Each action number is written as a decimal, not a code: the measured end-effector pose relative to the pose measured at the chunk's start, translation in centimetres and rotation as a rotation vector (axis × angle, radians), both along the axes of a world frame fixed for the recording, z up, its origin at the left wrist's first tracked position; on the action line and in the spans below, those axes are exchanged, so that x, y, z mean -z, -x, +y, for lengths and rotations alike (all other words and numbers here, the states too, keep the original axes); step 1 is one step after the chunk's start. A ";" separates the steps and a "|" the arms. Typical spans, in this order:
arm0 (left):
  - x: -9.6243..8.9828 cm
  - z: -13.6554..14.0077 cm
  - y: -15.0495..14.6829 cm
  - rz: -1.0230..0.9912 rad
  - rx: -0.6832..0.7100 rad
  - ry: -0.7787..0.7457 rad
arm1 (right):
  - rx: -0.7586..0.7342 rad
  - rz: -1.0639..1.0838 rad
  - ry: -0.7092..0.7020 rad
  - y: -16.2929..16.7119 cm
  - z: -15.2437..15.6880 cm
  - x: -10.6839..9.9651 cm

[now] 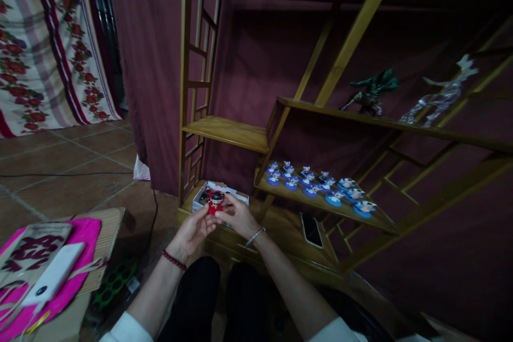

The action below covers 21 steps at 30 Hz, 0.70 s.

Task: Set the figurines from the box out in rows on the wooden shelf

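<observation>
A small red figurine (215,204) with black hair sits between my two hands, upright and facing me. The fingers of my left hand (196,230) close on its lower left side. From the right, my right hand (239,217) grips it with thumb and fingers. Just behind the figurine is a white open box (242,199) on the bottom shelf, with dark and red items inside that I cannot make out. My hands and the figurine cover part of the box.
On a wooden shelf (377,215) to the right stand several blue and white figurines (311,190). A phone (311,230) lies below them. Higher up are a green figure (374,91) and a clear deer statue (441,93). At left, a cardboard box (106,224) carries a white power bank (56,273).
</observation>
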<state>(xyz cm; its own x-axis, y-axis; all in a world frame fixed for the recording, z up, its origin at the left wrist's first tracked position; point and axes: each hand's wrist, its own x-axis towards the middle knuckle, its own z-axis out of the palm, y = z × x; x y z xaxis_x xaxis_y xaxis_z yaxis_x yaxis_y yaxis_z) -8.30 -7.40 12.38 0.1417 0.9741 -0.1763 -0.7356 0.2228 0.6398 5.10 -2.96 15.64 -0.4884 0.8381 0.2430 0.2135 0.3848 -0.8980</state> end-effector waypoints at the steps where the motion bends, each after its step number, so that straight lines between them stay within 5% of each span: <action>1: -0.2 0.1 0.0 -0.003 0.002 -0.004 | 0.001 -0.002 -0.006 0.0 0.0 -0.1; 9: -1.5 0.2 -0.2 -0.039 -0.038 -0.012 | 0.016 -0.048 -0.130 0.1 0.2 -0.6; 21: -2.0 1.0 -0.2 -0.009 -0.007 -0.062 | 0.040 -0.027 -0.110 0.3 0.0 -2.1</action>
